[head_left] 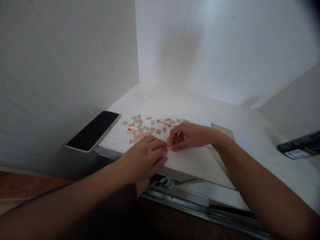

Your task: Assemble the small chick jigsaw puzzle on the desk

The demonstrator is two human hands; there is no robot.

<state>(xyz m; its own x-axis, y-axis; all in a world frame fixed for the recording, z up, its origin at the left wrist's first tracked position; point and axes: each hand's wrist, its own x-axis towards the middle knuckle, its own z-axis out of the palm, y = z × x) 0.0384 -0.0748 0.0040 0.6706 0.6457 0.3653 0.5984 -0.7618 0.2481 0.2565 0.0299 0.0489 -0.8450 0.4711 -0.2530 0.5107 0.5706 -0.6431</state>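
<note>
At the left end of the table (180, 163), a phone (93, 131) lies face up in a pale case, its screen dark and its near corner jutting past the table's front edge. Just right of it, loose puzzle pieces (164, 129) are scattered over the white surface in pink, orange, yellow, green and purple, with some greyish ones among them. A pink and yellow patch (141, 135) shows behind my left hand (147, 154), which reaches in low over the front edge, palm down, its fingers slightly bent and close together. Their tips touch a small reddish cluster of pieces (169, 145) near that edge. From the other side my right hand (183, 136) comes to the same cluster, fingers curled and thumb drawn in near them, leaving little gap. The pieces are so small and so covered that I cannot tell whether either hand pinches one or only presses on it. Right of my right wrist lies a white sheet (204, 122), with a yellowish picture card (227, 132) beside my forearm. At the far right, a black container (307, 143) leans into view, tilted; its white label (298, 153) carries print too blurred to read, with green marks alongside.
</note>
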